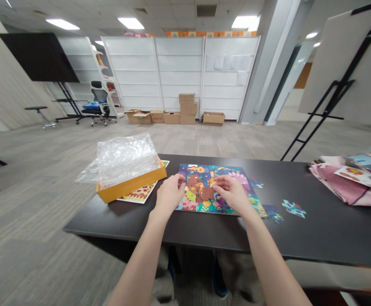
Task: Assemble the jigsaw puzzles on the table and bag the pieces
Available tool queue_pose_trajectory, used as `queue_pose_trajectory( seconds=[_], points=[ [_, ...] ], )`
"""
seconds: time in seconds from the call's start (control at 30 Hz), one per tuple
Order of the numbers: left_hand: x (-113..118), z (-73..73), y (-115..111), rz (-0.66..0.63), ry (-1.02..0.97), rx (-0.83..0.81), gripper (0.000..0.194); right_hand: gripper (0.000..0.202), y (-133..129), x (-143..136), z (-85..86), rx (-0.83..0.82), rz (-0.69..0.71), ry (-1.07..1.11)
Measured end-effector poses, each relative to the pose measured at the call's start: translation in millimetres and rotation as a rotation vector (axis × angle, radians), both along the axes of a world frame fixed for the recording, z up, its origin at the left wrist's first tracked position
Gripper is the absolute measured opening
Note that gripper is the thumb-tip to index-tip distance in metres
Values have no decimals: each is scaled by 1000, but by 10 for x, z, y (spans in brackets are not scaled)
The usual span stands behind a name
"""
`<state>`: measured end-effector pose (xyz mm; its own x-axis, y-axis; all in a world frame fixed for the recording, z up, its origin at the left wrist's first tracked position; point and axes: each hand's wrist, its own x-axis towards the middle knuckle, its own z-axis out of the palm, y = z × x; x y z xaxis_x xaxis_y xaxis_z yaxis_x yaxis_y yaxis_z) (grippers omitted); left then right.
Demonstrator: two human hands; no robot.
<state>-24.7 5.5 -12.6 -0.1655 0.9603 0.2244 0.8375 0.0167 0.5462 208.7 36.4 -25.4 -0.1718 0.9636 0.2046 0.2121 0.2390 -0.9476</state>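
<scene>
A colourful jigsaw puzzle (201, 204) with cartoon animals lies on the dark table, its pieces largely joined. My left hand (172, 191) is over the puzzle's left edge, fingers loosely bent and a small gap beside the thumb; no piece shows in it. Above the right half of the puzzle is my right hand (231, 192), its fingers bent towards the thumb but a little apart, with no piece visible. That hand hides part of the picture. A puzzle piece (273, 213) juts out at the lower right corner. Beyond the right edge lies another puzzle piece (257, 183).
Loose joined pieces (294, 208) lie farther right on the black table (204, 231). At left, a yellow box (131, 185) with clear plastic wrap (126, 157) rests over a giraffe-patterned sheet (141, 194). Pink cloth (335, 180) and printed sheets (363, 176) are piled at right.
</scene>
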Motion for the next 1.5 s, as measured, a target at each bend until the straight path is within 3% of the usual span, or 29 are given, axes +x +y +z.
queue_pose_trajectory(
  seconds=[0.07, 0.17, 0.27, 0.37, 0.47, 0.67, 0.8, 1.2, 1.4, 1.5],
  points=[
    [30, 15, -3, -55, -67, 24, 16, 24, -8, -39, -7, 0, 5, 9],
    [108, 64, -5, -245, -321, 45, 10, 26, -32, -96, 0, -18, -3, 58],
    [183, 111, -18, -408, -589, -56, 17, 30, -65, -124, 32, -74, -13, 111],
    [218, 126, -16, -453, -720, -141, 29, 33, -103, -123, 72, -113, -19, 141],
    [202, 114, 21, -433, -747, -102, 29, 36, -132, -104, 97, -157, 33, 119],
    [61, 44, 131, -283, -575, 19, 29, 38, -140, 1, 134, -148, 4, 118],
    [15, -14, 160, -301, -394, 20, 18, 40, -149, 79, 166, -171, -15, 128],
    [12, 0, 89, -235, 11, 67, 24, 34, -182, 115, 189, -152, -5, 124],
    [19, 1, 58, -480, 60, 9, 35, 35, -159, 138, 155, -114, 9, 98],
    [6, -14, 46, -480, 100, -10, 32, 34, -151, 135, 138, -86, 35, 95]
  ],
)
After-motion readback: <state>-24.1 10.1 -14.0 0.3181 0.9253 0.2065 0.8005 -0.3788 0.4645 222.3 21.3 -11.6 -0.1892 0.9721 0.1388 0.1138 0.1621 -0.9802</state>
